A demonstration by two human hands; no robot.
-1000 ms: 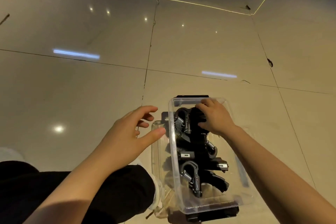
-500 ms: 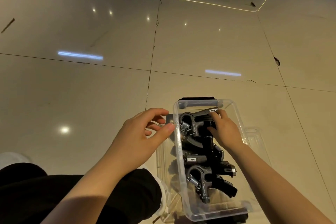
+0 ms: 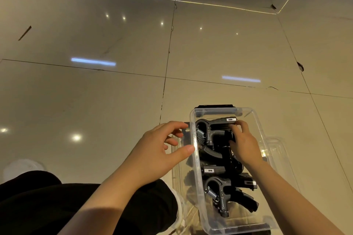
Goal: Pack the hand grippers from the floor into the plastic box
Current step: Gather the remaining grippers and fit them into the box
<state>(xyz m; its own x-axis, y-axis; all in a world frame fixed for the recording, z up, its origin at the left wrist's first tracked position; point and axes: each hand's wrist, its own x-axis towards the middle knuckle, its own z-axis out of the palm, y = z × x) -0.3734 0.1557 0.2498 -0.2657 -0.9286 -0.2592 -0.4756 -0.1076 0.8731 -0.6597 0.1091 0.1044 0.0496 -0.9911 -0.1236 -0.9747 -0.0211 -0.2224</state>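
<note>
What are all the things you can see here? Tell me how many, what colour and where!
plastic box: one, clear, on the floor in front of the person.
hand grippers: several, exact number unclear, black and grey with silver springs, piled inside the box.
lid: one, clear, seemingly lying flat beneath the box, its edge showing on the right.
floor: shiny beige tiles with dark seams, reflecting lights.
trouser leg: black, bottom left.
left hand: one, fingers relaxed, thumb at the box's left wall.
right hand: one, inside the box, fingers on the top gripper.
</note>
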